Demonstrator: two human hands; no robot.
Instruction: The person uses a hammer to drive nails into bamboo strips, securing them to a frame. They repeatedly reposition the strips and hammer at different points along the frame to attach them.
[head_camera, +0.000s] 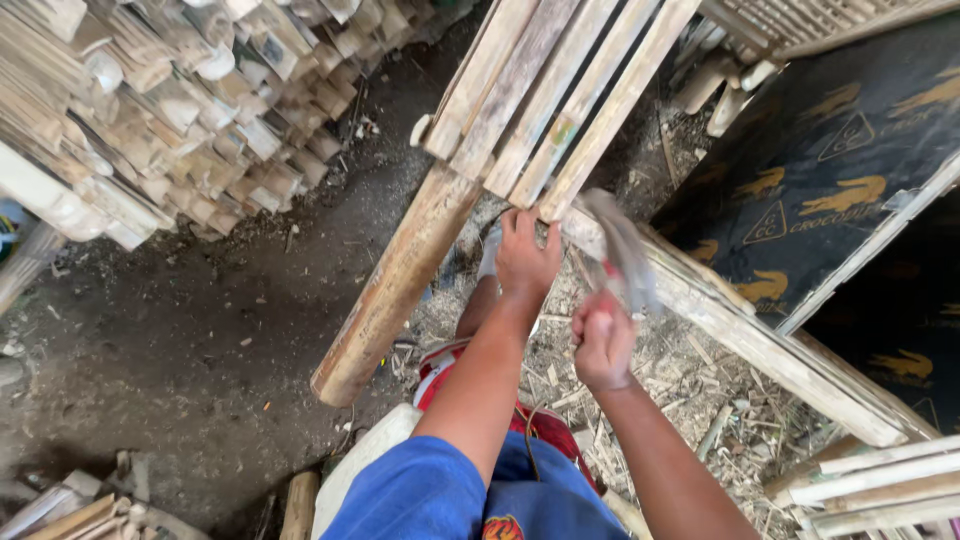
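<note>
Blue shirt sleeve (420, 495) and both forearms fill the bottom of the view. Left hand (526, 258) lies flat against the lower ends of the bamboo slats (560, 100), fingers (512, 222) spread and pressing on the slat tips, holding the bundle where it leans over a long wooden beam (730, 325). Right hand (602, 340) is closed in a fist round the handle of a blade (620, 250), blurred with motion, so its exact shape can't be told; it sits just beside the left hand, near the slat ends.

Judgement: to do this stroke well, keep the left fingers clear of the blade's path and the slats braced firm against the beam.

Outward: a thick bamboo pole (395, 290) slants down beside the slats. Shavings litter the ground (200, 340) underfoot. Stacked cut bamboo (150, 110) at upper left; a dark printed sheet (850, 150) at right.
</note>
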